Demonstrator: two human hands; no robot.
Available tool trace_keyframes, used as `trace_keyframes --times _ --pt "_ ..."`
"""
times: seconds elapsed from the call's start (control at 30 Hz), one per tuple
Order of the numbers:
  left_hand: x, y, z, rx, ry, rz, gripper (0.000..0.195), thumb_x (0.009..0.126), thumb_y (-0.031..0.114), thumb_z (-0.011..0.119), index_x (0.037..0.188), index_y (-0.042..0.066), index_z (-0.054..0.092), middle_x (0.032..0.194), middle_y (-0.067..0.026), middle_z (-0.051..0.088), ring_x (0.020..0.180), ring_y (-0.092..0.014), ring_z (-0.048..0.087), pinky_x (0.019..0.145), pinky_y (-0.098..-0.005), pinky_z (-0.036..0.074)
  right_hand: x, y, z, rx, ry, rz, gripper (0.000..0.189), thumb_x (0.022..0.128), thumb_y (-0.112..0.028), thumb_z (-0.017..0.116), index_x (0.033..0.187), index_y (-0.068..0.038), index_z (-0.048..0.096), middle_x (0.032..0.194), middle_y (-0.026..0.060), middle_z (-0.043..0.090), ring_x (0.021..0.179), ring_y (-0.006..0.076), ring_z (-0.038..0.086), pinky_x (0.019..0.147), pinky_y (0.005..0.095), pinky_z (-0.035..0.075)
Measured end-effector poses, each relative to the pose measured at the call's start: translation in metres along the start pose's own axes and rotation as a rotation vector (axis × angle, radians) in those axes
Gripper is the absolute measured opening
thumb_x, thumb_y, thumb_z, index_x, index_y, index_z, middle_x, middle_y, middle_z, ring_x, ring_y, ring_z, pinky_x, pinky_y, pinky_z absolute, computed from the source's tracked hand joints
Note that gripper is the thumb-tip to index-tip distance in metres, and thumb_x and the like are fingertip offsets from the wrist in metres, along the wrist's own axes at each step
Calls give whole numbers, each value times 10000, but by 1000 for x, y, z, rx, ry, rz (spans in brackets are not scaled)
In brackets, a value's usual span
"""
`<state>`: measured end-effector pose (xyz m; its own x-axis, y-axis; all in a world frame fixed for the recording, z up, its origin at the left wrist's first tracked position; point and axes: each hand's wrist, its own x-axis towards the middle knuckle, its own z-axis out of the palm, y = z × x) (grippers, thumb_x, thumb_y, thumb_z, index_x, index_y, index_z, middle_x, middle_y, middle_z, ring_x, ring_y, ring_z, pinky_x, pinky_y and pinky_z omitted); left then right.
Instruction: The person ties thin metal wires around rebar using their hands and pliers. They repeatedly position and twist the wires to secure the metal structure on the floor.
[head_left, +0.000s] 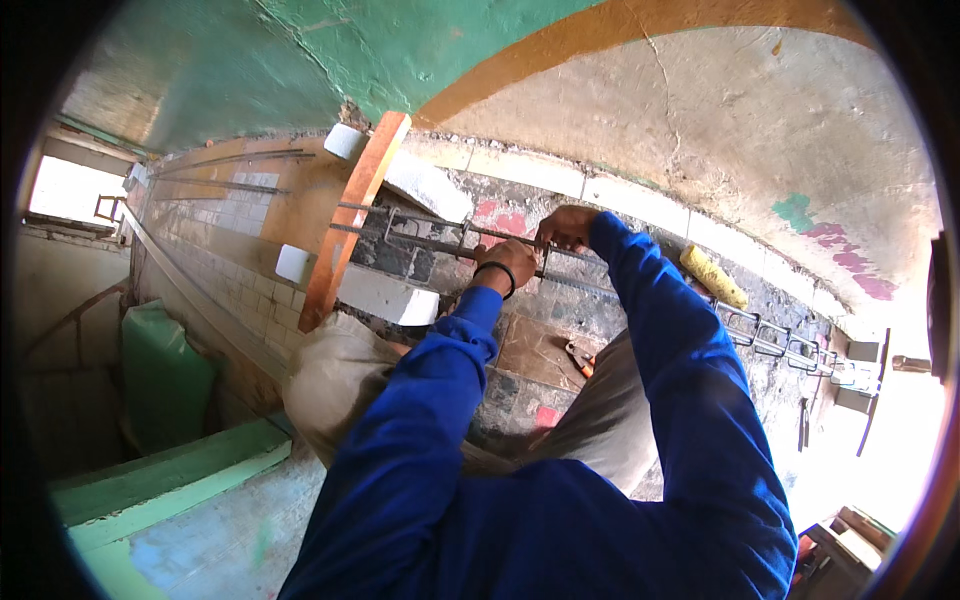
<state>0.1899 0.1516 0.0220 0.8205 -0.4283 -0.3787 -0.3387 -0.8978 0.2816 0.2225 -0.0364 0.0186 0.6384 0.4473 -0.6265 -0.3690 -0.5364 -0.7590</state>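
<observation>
A reinforcing-steel cage (442, 244) of long ribbed bars with bent stirrups runs across the floor before me. My left hand (510, 262) is closed at the lower bar, beside a steel stirrup (546, 261). At the upper bar, my right hand (566, 227) has its fingers bent down onto the top of that same stirrup. Any small piece pinched between the fingertips is hidden. The cage's left ends rest on a wooden plank (356, 217). Pincers with orange handles (580, 358) lie on a brown tile between my knees.
White blocks (390, 296) lie near the plank. A yellow rough-surfaced cylindrical piece (712, 277) lies beyond my right forearm, near more stirrups (780, 341). Loose bars (225, 161) lie far left. A painted wall (675, 97) bounds the far side; a green ledge (180, 465) stands at lower left.
</observation>
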Motion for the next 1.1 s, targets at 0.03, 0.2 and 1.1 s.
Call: trace_keyframes --times 0.03,0.2,1.1 --pt "0 1 -6 -50 -42 4 379 848 386 471 901 93 705 959 -167 671 911 -318 638 801 -422 484 -3 -1 6 -57 49 -84 231 757 -246 593 883 -80 694 523 -40 362 442 93 313 396 285 277" --pt "-20 5 -34 -366 -78 -39 269 763 311 659 892 82 715 847 -145 687 823 -282 658 760 -380 485 -25 -11 -4 155 -55 -129 229 796 -224 583 933 -68 679 525 -44 362 462 90 324 404 278 268" --pt "-17 5 -30 -420 338 354 180 770 154 685 868 23 612 921 -152 613 913 -338 577 829 -439 440 -53 -10 19 -498 451 -316 209 765 -217 651 892 -51 656 874 131 673 837 266 645 749 358 501"
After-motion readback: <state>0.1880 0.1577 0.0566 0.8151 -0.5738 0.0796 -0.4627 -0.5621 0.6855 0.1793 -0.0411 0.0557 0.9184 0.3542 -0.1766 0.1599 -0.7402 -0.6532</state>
